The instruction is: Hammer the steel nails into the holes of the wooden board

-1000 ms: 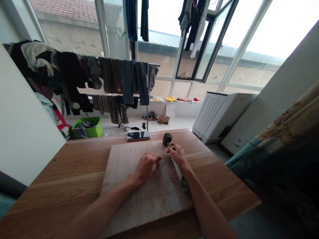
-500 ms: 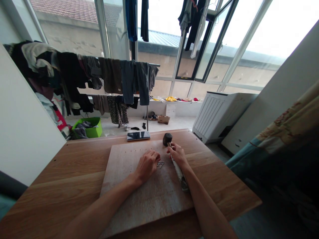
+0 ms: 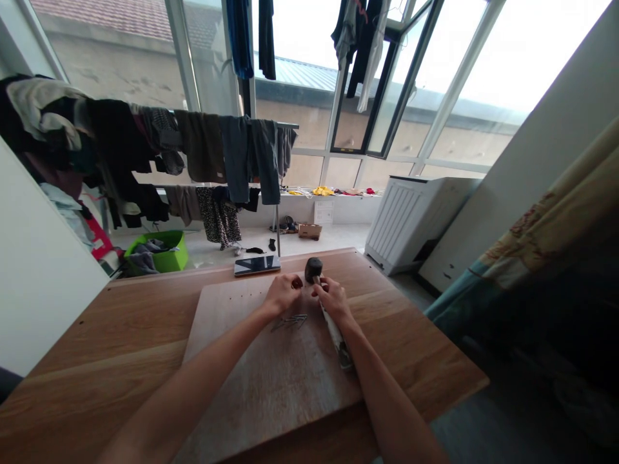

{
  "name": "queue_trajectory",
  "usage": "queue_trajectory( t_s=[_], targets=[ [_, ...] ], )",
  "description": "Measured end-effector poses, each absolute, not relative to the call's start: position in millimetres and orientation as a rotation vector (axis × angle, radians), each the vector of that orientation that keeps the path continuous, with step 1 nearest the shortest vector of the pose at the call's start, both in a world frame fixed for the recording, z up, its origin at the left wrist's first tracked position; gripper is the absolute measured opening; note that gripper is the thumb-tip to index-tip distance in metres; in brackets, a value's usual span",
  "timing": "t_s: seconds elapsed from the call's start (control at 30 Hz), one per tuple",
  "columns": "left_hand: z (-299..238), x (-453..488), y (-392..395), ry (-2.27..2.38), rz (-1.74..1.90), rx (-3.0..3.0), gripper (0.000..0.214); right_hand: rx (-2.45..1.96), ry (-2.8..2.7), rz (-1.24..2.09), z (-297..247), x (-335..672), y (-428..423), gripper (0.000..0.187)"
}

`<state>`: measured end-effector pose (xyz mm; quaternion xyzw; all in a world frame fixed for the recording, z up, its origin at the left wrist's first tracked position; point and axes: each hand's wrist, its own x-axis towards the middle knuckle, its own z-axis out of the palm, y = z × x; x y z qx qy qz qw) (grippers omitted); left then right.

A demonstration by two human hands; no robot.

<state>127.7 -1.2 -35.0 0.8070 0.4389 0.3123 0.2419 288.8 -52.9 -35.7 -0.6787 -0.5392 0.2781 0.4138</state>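
My right hand (image 3: 333, 300) is closed round the upper handle of a hammer (image 3: 331, 327) with a dark, blunt head. The hammer slants across the right part of a pale wooden board (image 3: 227, 367), its handle end towards me. Just left of the hammer head, my left hand (image 3: 282, 294) is held in a pinch over the board. Whatever sits between those fingertips is too small to make out. Several nails (image 3: 296, 319) lie loose on the board, nearer to me than my left hand. Small dark dots form a row by the board's far edge.
Beneath the board is a brown wooden table (image 3: 140, 348). A phone (image 3: 257, 265) lies at its far edge. Beyond stand a drying rack with clothes (image 3: 203, 151), a green basket (image 3: 173, 258) and a white ribbed appliance (image 3: 399, 222). A curtain (image 3: 522, 238) hangs at right.
My left hand has moved forward from beside the nails towards the hammer head, leaving more of the nails visible. My right hand keeps its hold on the hammer. The view has shifted slightly.
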Motion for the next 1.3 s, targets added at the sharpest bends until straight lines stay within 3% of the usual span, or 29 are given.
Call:
queue_trajectory(
  t_s=[0.43,1.3],
  targets=[
    [-51,138,5,1.219,0.914,2.231,0.014,-1.731,-1.365,0.739,-40,290,-49,0.014],
    [-60,142,10,1.221,0.902,2.278,0.020,-1.688,-1.405,0.896,-35,295,-53,0.019]
  ],
)
